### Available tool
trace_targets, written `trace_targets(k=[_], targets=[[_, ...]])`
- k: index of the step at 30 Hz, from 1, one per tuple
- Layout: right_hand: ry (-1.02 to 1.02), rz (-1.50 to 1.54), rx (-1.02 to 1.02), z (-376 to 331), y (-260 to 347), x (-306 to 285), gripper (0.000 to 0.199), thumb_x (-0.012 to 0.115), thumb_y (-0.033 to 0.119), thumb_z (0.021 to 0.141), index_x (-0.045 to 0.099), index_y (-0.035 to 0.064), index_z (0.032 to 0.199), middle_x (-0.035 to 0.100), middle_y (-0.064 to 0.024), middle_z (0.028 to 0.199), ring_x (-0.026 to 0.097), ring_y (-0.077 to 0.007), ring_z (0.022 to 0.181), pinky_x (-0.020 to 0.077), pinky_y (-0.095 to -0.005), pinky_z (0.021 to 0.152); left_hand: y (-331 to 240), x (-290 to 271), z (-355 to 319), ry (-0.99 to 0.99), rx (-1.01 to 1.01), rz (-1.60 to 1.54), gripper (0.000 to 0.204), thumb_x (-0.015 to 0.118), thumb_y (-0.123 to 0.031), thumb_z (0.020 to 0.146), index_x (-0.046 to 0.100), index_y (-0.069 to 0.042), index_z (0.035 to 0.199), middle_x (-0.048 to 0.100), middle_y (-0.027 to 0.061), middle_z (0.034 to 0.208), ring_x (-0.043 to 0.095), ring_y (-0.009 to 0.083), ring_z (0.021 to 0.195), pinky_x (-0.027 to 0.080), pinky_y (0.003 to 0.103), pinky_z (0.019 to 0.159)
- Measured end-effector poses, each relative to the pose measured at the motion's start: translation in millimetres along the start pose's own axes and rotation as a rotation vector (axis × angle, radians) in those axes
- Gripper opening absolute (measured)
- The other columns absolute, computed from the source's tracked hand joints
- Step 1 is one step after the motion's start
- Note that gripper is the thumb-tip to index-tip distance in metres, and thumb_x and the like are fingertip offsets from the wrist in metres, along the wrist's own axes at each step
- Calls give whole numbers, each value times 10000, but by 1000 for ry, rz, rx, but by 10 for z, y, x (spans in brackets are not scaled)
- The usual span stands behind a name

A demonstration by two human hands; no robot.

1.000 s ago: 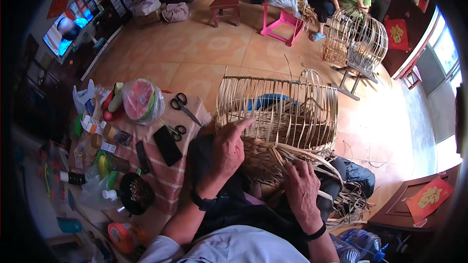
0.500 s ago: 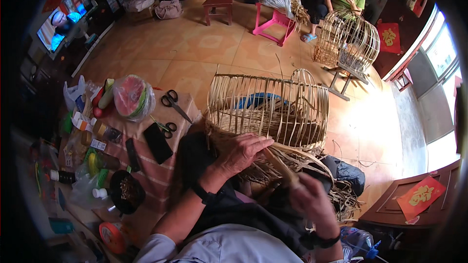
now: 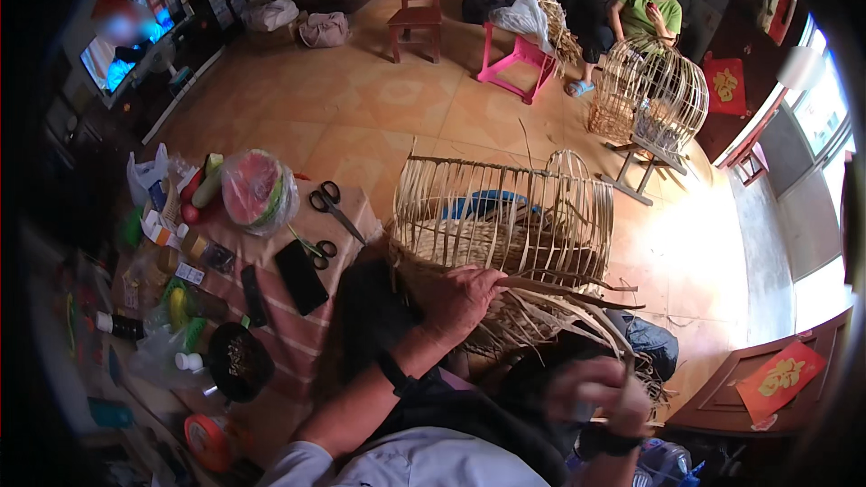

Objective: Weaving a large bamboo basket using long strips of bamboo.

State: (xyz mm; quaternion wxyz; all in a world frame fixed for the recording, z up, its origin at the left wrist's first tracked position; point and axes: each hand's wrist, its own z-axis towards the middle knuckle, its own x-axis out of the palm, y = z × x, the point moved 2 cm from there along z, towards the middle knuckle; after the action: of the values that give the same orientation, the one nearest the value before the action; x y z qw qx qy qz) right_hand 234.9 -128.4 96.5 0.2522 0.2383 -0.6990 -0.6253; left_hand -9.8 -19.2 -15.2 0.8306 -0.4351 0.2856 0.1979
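Note:
An openwork basket [image 3: 433, 225] of upright pale strips, with a densely woven lower part, lies across my lap. My left hand [image 3: 462, 299] is closed at its near edge, pinching flat brown strips [image 3: 577, 290] whose loose ends stick out to the right. Lower right, my right hand [image 3: 600, 397] is smeared by motion, its fingers curled. A long pale strip [image 3: 603, 325] bends down from the basket to this hand; whether the fingers grip it is unclear. Something blue shows through the basket's bars.
At left, a cloth-covered table [image 3: 293, 343] holds large scissors [image 3: 336, 209], a phone [image 3: 301, 278], wrapped watermelon [image 3: 257, 191] and a dark bowl [image 3: 239, 361]. Ahead stand a wooden chair [image 3: 417, 22], a pink stool [image 3: 516, 77] and another basket [image 3: 649, 90] before a seated person [image 3: 651, 9].
My right hand has moved down and right, away from the left hand. The brown strip that slanted between them now points right with its ends free. The view has shifted slightly.

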Motion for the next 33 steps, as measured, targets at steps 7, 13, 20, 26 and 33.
trace_targets(k=[7, 13, 20, 26, 33], targets=[[-515, 610, -901, -1178, -129, -1116, 402, 436, 480, 1077, 547, 95, 1055, 602, -75, 921, 611, -164, 815, 558, -325, 634, -25, 64, 25, 2, -69, 14, 181, 752, -165, 841, 686, -57, 971, 698, 127, 843, 682, 338, 831, 540, 424, 747], [-594, 76, 173, 330, -357, -64, 396, 682, 253, 981, 597, -24, 1251, 677, -74, 827, 656, -138, 692, 523, -274, 613, -42, 35, 54, 5, -46, 83, 124, 716, -153, 880, 672, -76, 967, 703, 134, 857, 687, 331, 835, 530, 434, 755], [-815, -67, 62, 1351, -1337, -363, 350, 755, 200, 908, 616, 70, 1202, 655, -22, 880, 629, -118, 743, 501, -270, 611, 189, 366, -125, -30, -425, -633, 159, 587, -109, 898, 726, -68, 964, 717, 115, 919, 689, 239, 881, 540, 373, 780], [-809, 117, -66, 1310, -937, -775, 251, 750, 192, 914, 612, 47, 1065, 657, -44, 847, 631, -145, 673, 516, -283, 554, 78, 475, -146, 29, 76, 119, 581, 648, -107, 882, 422, 33, 1398, 649, 213, 992, 652, 380, 965, 512, 461, 847], [-651, -234, -200, 1635, -596, -562, 155, 685, 118, 938, 625, -23, 967, 638, -59, 794, 642, -156, 682, 505, -332, 567, -288, 332, -35, 324, -188, 333, 974, 787, -454, 780, 351, 83, 1467, 559, 215, 1159, 553, 349, 1052, 445, 461, 964]])
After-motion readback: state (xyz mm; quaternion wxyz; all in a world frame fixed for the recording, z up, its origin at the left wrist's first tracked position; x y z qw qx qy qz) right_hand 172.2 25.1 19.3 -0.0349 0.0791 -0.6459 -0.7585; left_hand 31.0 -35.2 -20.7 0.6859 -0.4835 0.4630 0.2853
